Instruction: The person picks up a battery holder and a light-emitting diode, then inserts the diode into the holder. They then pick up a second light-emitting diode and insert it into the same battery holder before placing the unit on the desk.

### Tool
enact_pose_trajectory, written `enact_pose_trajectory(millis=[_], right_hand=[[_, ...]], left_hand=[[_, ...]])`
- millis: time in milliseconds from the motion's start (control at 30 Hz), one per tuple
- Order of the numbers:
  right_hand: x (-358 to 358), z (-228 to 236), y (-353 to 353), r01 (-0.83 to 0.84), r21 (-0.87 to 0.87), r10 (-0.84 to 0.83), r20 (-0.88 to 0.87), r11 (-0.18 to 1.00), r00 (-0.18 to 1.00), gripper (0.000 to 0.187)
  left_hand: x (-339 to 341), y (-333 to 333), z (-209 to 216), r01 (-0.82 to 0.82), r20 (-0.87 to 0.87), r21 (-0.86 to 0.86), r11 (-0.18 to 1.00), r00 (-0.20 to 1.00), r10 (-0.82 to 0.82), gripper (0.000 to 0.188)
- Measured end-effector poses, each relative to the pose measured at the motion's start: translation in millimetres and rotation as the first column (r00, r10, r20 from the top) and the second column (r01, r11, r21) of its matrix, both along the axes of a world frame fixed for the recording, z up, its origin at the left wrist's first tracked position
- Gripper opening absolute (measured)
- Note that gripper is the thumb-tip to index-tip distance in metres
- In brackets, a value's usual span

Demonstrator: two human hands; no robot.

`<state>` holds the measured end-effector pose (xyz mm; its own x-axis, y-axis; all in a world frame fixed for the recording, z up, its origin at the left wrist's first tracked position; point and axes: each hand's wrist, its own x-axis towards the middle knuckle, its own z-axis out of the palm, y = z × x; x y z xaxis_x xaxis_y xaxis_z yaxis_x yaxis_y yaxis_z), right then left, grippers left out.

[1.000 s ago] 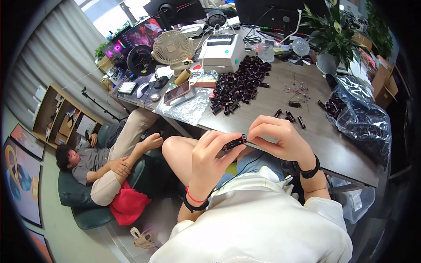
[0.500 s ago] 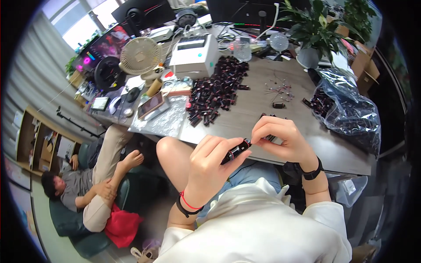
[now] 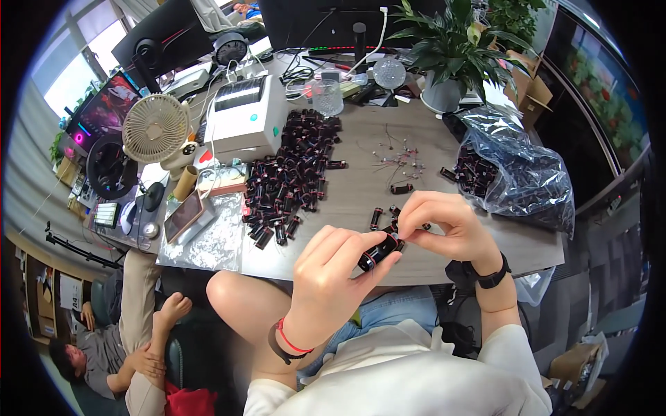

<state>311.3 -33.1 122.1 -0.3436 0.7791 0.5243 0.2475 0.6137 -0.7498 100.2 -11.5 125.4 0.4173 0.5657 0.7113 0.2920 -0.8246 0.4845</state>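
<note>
Between the thumb and fingers of my left hand (image 3: 320, 276) is a small glossy black cylinder (image 3: 374, 257) with reddish rings, tilted up to the right. The pinched fingertips of my right hand (image 3: 447, 223) meet at its upper end; what they grip is too small to make out. Just beyond my hands, several similar black cylinders (image 3: 375, 218) lie on the table, partly hidden by my right fingers. Farther off, a single black cylinder (image 3: 401, 188) rests near a scatter of thin wires with small pale heads (image 3: 404, 161).
A large heap of black cylinders (image 3: 295, 163) covers the table left of centre, beside a white label printer (image 3: 243, 125). At right lies a clear plastic bag (image 3: 527, 173) holding more. A potted plant (image 3: 442, 93), a beige fan (image 3: 156, 128) and a phone (image 3: 185, 216) stand around. Another person sits at lower left.
The view has shifted, so the table's things appear farther left and more loose cylinders show beyond my hands. My left hand keeps the cylinder, and my right fingertips remain pinched at its end.
</note>
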Motion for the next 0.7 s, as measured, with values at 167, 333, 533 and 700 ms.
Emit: enact_pose_trajectory(millis=[167,333,533,700], right_hand=[[9.8,-1.5,6.9,-0.006,-0.009,0.007,0.043,1.0,0.999,0.015],[15.5,-14.6,18.4,-0.069,-0.14,0.058,-0.083,0.988,0.995,0.021],[23.7,-34.9,45.6,-0.095,-0.349,0.017,-0.219,0.932,0.976,0.029],[22.4,-56.0,52.9,-0.125,-0.439,-0.036,-0.339,0.89,0.94,0.03]], left_hand=[[8.5,12.7,-8.7,0.039,0.032,-0.089,0.995,0.999,-0.036,0.027],[12.6,26.7,-17.4,0.085,0.076,-0.147,0.985,0.994,-0.075,0.025],[26.7,56.6,-40.7,0.177,0.197,-0.242,0.954,0.972,-0.131,0.021],[35.4,73.9,-57.5,0.232,0.205,-0.326,0.917,0.964,-0.171,0.016]])
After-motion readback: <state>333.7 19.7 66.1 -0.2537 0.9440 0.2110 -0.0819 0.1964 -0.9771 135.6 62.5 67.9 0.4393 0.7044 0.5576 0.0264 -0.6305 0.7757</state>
